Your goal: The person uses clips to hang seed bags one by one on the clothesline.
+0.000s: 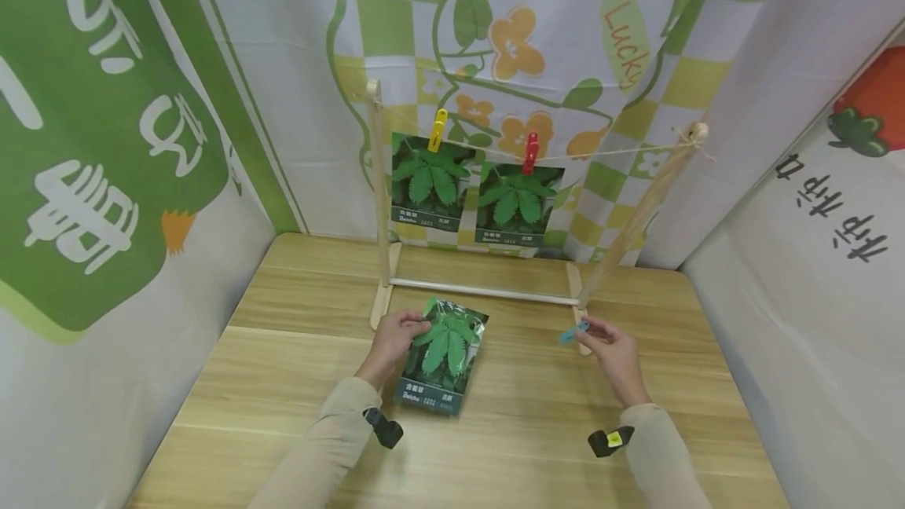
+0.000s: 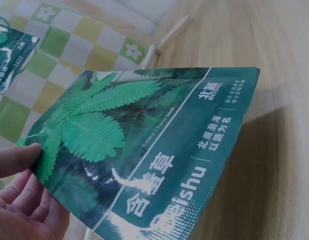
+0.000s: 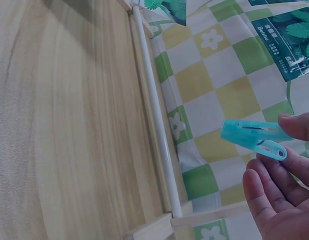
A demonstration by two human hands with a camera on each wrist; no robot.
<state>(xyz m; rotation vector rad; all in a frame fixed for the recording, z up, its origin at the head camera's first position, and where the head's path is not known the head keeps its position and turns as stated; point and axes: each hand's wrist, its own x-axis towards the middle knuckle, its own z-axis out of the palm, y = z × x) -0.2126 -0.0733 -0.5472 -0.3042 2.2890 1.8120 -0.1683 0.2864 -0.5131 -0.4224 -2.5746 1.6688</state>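
We see the left hand pinching the top edge of a green seed packet, thumb over its face and fingers curled beneath; the packet is sealed, its contents hidden, its lower end on the wooden table. The right hand grips a blue clothespin between thumb and fingertips, beside the wooden rack. On the rack's string 2 matching packets hang from a yellow clip and a red clip
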